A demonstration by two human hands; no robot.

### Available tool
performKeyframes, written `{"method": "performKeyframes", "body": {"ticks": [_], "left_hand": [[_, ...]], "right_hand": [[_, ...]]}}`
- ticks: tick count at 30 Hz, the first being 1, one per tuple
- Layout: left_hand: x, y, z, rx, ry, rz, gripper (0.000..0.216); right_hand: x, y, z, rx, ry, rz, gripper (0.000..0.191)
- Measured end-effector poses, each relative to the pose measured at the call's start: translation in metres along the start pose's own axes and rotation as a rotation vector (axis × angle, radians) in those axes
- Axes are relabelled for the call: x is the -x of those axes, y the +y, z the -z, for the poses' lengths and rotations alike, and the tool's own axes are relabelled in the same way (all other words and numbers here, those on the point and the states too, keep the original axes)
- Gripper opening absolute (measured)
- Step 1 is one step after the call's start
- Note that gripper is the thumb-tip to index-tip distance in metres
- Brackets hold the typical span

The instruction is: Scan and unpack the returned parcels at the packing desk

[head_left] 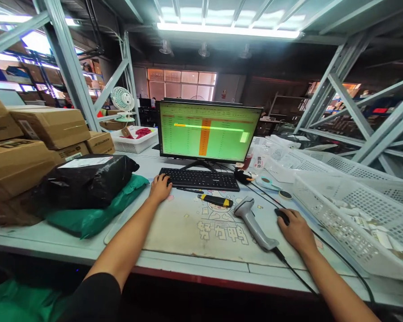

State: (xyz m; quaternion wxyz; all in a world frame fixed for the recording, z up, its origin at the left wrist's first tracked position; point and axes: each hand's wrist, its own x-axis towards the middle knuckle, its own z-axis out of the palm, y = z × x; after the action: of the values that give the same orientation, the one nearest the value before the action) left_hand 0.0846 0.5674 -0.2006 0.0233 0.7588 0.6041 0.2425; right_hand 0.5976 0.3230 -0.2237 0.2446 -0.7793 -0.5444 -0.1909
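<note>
Black sleeve (94, 293) nearest the head camera, I reach forward with my left hand (160, 187), which lies loosely open over the left end of the keyboard (201, 180). My right hand (297, 233) is curled around the black mouse (282, 217) on the right part of the desk mat (177, 230). Between my hands lie a grey barcode scanner (253, 222) and a yellow-and-black cutter (216, 201); behind the keyboard stands a lit monitor (188, 134).
</note>
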Motion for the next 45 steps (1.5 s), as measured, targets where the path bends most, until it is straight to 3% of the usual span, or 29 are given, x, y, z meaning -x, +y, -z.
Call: {"method": "performKeyframes", "body": {"ticks": [31,45], "left_hand": [[0.0033,0.0027,0.0043,-0.032,-0.013,-0.001,0.048],[0.0028,0.002,0.004,-0.033,-0.01,-0.002,0.048]], "right_hand": [[0.0016,-0.0013,0.0011,0.028,0.009,-0.009,0.041],[0.0013,-0.0088,0.0082,0.046,-0.054,-0.053,0.046]]}}
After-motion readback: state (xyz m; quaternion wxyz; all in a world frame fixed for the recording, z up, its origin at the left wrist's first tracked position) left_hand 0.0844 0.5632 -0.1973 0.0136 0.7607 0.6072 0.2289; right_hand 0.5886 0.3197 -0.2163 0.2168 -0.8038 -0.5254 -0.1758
